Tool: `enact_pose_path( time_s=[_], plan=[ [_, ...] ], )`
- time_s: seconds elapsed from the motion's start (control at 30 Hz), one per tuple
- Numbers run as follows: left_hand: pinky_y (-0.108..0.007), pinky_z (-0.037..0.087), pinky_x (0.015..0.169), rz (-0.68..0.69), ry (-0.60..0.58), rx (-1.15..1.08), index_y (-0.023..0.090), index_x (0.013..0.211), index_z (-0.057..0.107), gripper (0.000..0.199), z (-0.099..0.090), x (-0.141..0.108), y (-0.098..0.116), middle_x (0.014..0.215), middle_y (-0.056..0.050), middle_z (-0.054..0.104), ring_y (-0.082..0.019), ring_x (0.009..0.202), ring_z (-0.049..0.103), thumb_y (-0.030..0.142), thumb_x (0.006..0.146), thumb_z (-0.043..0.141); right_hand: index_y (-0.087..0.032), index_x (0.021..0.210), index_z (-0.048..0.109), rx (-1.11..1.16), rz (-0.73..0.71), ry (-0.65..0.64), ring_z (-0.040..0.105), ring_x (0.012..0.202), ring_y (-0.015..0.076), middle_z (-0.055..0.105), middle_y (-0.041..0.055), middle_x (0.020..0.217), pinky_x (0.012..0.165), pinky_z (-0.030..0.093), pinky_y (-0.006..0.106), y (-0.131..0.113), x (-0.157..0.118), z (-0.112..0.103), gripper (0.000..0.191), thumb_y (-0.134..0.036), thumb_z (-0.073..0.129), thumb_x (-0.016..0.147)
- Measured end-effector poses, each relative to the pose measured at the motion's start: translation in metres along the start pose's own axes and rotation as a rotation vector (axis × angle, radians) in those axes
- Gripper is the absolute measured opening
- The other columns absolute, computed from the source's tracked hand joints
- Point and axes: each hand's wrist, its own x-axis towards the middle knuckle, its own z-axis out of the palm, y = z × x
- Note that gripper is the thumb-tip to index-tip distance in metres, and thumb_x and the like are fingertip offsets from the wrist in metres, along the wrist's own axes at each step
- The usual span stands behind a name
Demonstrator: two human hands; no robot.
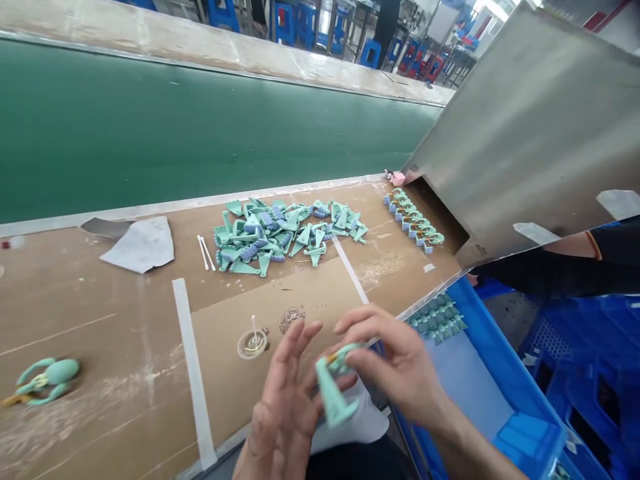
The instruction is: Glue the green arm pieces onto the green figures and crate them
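My right hand is closed on a mint-green plastic piece, pinching its ringed upper end between thumb and fingers. The piece has a flat, flared blade pointing down and a small orange-yellow part near its top. My left hand is beside it, palm up with fingers stretched and apart; whether it touches the piece I cannot tell. Beyond my hands lies a pile of similar mint-green and bluish-purple pieces. A shallow round dish with a cotton swab standing in it sits near my left hand.
Two cotton swabs and a torn white sheet lie left of the pile. Assembled pieces line up beside a metal panel. A blue bin holds green parts. A green conveyor belt runs behind. A green ring-shaped piece lies left.
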Motion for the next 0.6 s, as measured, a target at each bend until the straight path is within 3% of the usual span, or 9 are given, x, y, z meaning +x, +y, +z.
enact_pose_path(
  time_s=[0.13, 0.23, 0.3, 0.47, 0.6],
  plan=[
    [-0.064, 0.071, 0.111, -0.029, -0.149, -0.003, 0.046, 0.17, 0.076, 0.074, -0.008, 0.007, -0.006, 0.181, -0.014, 0.061, -0.049, 0.143, 0.075, 0.088, 0.111, 0.063, -0.028, 0.126, 0.085, -0.542, 0.171, 0.367, 0.085, 0.089, 0.0256, 0.089, 0.0045, 0.104, 0.083, 0.067, 0.036, 0.052, 0.006, -0.099, 0.036, -0.061, 0.071, 0.121],
    [-0.062, 0.071, 0.108, -0.035, -0.244, -0.019, 0.039, 0.17, 0.075, 0.071, -0.029, 0.006, -0.008, 0.172, -0.018, 0.065, -0.045, 0.132, 0.079, 0.08, 0.114, 0.064, -0.023, 0.124, 0.082, -0.752, 0.209, 0.574, 0.085, 0.099, 0.034, 0.089, 0.0126, 0.109, 0.096, 0.064, 0.045, 0.093, 0.02, -0.176, 0.042, -0.062, 0.069, 0.117],
    [-0.062, 0.07, 0.108, -0.03, -0.286, -0.022, 0.036, 0.172, 0.072, 0.073, -0.04, 0.004, -0.007, 0.169, -0.019, 0.067, -0.044, 0.128, 0.079, 0.079, 0.115, 0.062, -0.021, 0.116, 0.082, -0.871, 0.226, 0.64, 0.082, 0.104, 0.0391, 0.088, 0.0182, 0.111, 0.103, 0.06, 0.052, 0.117, 0.033, -0.211, 0.041, -0.06, 0.067, 0.113],
    [-0.057, 0.071, 0.103, 0.038, -0.308, 0.021, 0.034, 0.172, 0.073, 0.07, -0.052, -0.001, -0.002, 0.161, -0.018, 0.072, -0.04, 0.121, 0.082, 0.076, 0.117, 0.057, -0.018, 0.118, 0.084, -1.051, 0.27, 0.648, 0.079, 0.11, 0.0401, 0.087, 0.0214, 0.118, 0.107, 0.059, 0.056, 0.158, 0.06, -0.247, 0.035, -0.044, 0.06, 0.113],
    [-0.053, 0.07, 0.102, 0.087, -0.32, 0.066, 0.036, 0.174, 0.071, 0.067, -0.052, -0.007, -0.003, 0.159, -0.018, 0.073, -0.037, 0.119, 0.083, 0.072, 0.121, 0.055, -0.019, 0.137, 0.081, -1.119, 0.275, 0.645, 0.08, 0.115, 0.0309, 0.084, 0.0129, 0.129, 0.111, 0.065, 0.053, 0.16, 0.068, -0.243, 0.033, -0.047, 0.07, 0.122]
  ],
)
